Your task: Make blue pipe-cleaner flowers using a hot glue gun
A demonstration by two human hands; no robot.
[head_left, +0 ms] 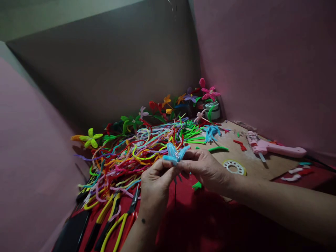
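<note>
A light-blue pipe-cleaner flower [172,151] with a pale, beady-looking centre is held up over the red cloth. My left hand [157,180] pinches it from the left, at the base of the petals. From the right, my right hand [207,168] grips the same flower, thumb and fingers closed on a petal. A thin dark stem [175,192] hangs below the fingers. Just behind the hands lies a large heap of coloured pipe cleaners [126,154]. The fingertips hide part of the flower's underside.
A pink glue gun [278,147] rests on a brown board [265,168] at the right, near a roll of tape [233,168]. Yellow-handled pliers [105,210] and scissors [120,224] lie front left, beside a black flat object [70,231]. Finished flowers [210,92] line the back wall.
</note>
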